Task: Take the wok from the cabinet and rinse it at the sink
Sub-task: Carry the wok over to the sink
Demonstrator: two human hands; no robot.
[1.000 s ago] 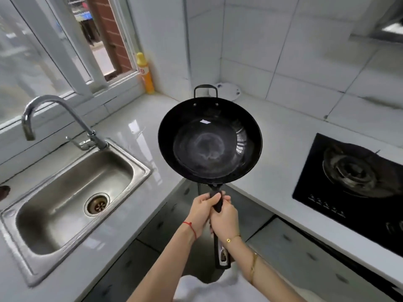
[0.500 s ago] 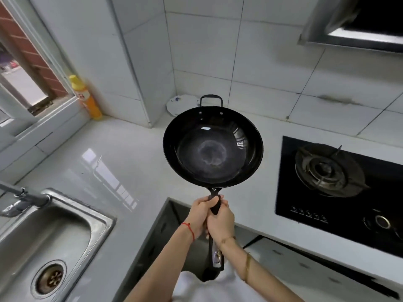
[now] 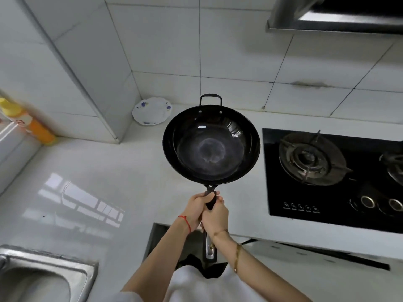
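Black carbon steel, dull and ringed at the centre: the wok [image 3: 211,144] is held out level in the air above the white countertop [image 3: 87,171], well clear of it. Both hands wrap its long handle near the bowl, the left hand [image 3: 197,207] foremost with fingers curled round the grip, the right hand [image 3: 216,217] clasped just behind it. Beyond the grip sits a flowered plate [image 3: 152,111]; to the grip's right, the gas hob [image 3: 331,177]. The steel sink [image 3: 65,264] lies low and well to the left of the hands. Judging by this, fetching is done and carrying is in hand. Next, the wok must swing left and down over the basin, keeping its far loop handle clear of the counter edge.
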